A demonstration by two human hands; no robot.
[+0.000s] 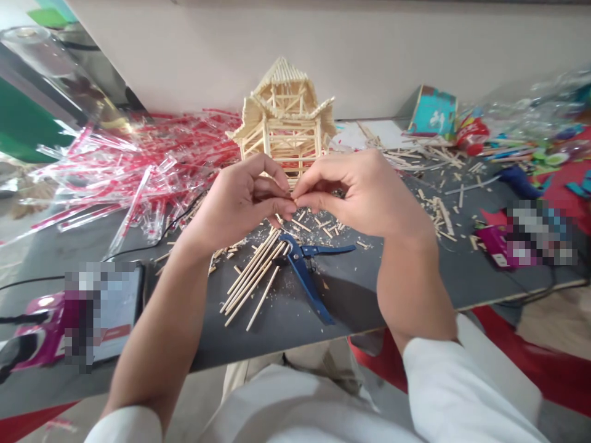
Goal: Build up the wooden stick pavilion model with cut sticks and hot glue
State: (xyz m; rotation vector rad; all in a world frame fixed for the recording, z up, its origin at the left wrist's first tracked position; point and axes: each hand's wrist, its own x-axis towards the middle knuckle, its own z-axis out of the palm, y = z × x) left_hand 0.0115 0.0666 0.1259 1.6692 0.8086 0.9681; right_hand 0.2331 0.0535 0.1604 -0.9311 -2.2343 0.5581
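My left hand and my right hand meet fingertip to fingertip above the table's middle. Both are closed in a pinch around something tiny; the fingers hide most of it, so its kind cannot be made out. Just behind them stands a pagoda-like model built of thin wooden sticks, its lower part covered by my hands. Below my fingers lie several loose wooden sticks side by side. A blue-handled cutter rests beside them, its handles spread. Short cut stick pieces and crumbs are scattered around.
Clear and red plastic wrappers heap up at the left. A tablet-like device and purple box lie front left. At right are a turquoise box, more sticks, a blue object and a purple packet. A black cable crosses the left side.
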